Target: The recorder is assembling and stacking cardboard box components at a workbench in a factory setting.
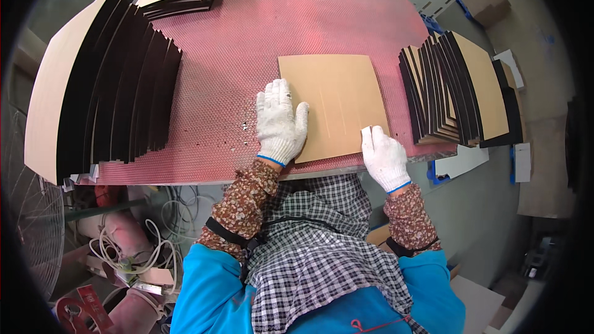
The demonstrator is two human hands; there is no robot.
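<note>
tan sheet [337, 102] flat at table's [247, 37] near edge | left hand [280, 122] spread wide, pressing its left edge | right hand [383, 156] pinching near-right corner | keep left palm firm, lift corner evenly | fanned stacks [455, 89] right, far-left

A workshop or small factory is indicated by the red perforated tabletop [247, 37], the fanned stacks of black-backed tan sheets [105, 80] at the frame's left and right [461, 86], and the tangled cables [158, 235] at lower left.
</note>
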